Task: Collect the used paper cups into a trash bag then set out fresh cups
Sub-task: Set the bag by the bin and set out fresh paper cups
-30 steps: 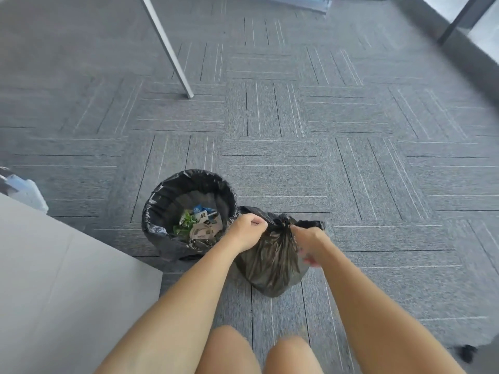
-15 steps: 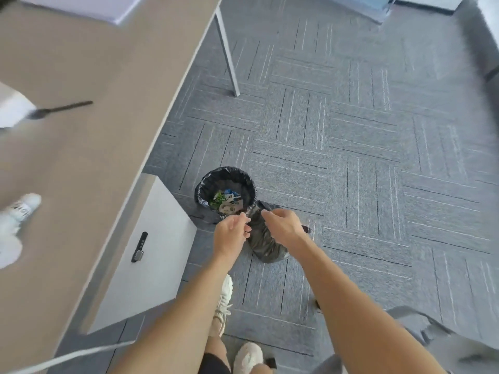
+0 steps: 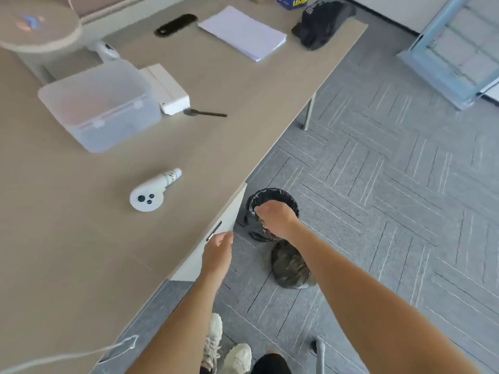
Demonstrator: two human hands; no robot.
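Observation:
A tied dark trash bag (image 3: 290,268) lies on the grey carpet just in front of a small round bin (image 3: 272,194) lined with black plastic. My right hand (image 3: 275,220) hangs over the bin's mouth with its fingers curled downward. The bag shows below my right forearm, and I cannot tell whether the fingers hold anything. My left hand (image 3: 217,255) is open, fingers apart, next to the white drawer unit (image 3: 229,220) under the desk edge. No paper cups are in view.
The beige desk (image 3: 189,163) on the left carries a clear lidded box (image 3: 102,103), a white box (image 3: 168,90), a spoon (image 3: 205,113), a white controller (image 3: 151,193), paper sheets (image 3: 243,32) and a dark cap (image 3: 321,21). A blue frame (image 3: 453,49) leans at far right.
The view has risen from a crouch beside the bin to standing above the desk. Both hands have left the bag's knot; my left hand moved toward the drawer unit.

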